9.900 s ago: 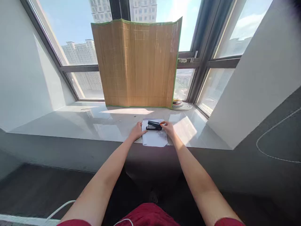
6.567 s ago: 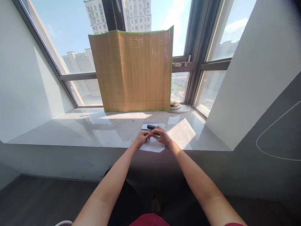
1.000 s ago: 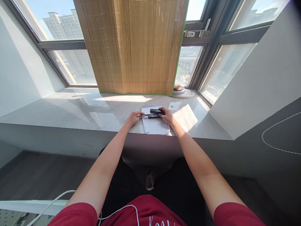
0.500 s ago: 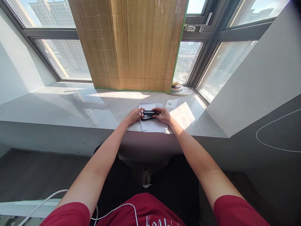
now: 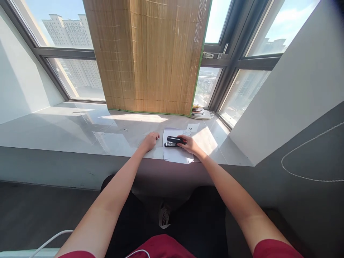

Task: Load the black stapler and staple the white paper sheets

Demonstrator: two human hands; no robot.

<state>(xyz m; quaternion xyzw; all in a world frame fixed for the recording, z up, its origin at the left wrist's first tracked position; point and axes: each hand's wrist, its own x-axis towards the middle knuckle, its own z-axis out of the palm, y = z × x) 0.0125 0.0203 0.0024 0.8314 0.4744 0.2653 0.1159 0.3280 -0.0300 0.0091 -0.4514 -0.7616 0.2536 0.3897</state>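
A black stapler point(image 5: 172, 144) rests over white paper sheets point(image 5: 176, 155) on the window ledge, its upper arm raised from its base at the left end. My right hand point(image 5: 189, 143) is closed around the stapler's right end. To the left of the sheets, my left hand point(image 5: 150, 141) is apart from the stapler, with its fingers curled together just over the ledge. Whatever those fingers may hold is too small to make out. A small white paper point(image 5: 192, 127) with dark little marks or pieces lies behind the sheets.
The pale tiled ledge point(image 5: 129, 145) ends at a front edge near my wrists. A bamboo blind point(image 5: 153, 61) hangs down to its back part. Stacked plates point(image 5: 198, 111) stand at the back right. A beaded cord point(image 5: 282, 163) hangs by the right wall.
My left hand has let go of the stapler and moved left, its fingers now curled. My right hand keeps its hold on the stapler. The whole view has tilted up.
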